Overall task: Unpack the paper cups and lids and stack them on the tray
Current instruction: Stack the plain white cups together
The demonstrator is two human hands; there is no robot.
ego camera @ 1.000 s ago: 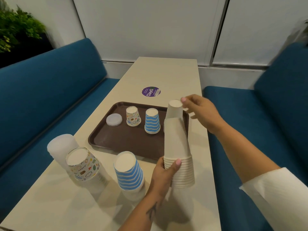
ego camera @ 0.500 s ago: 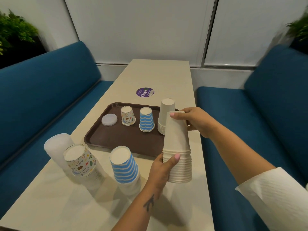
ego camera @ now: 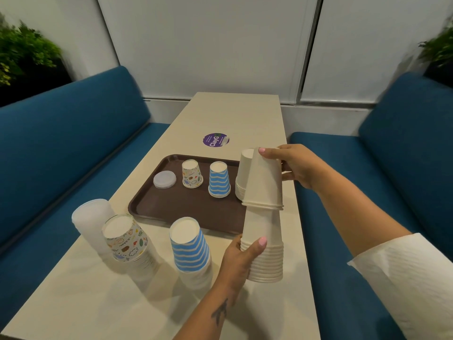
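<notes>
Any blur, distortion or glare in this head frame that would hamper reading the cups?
Head view: wide-angle bending bows the wall panels and benches; motion blur smears the plants at both upper corners; the tray and plain white stack in the left hand read sharply, as do the cups lifted by the right hand; soft shadows under the near stacks, no harsh glare.

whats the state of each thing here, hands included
left hand: grips the plain stack's rims
right hand: grips lifted plain cups
lifted plain cups: upside down, partly pulled off the stack
plain stack: upside down
plain cups on tray: upside down, nested
tray: flat on table
lids: lying on tray
</notes>
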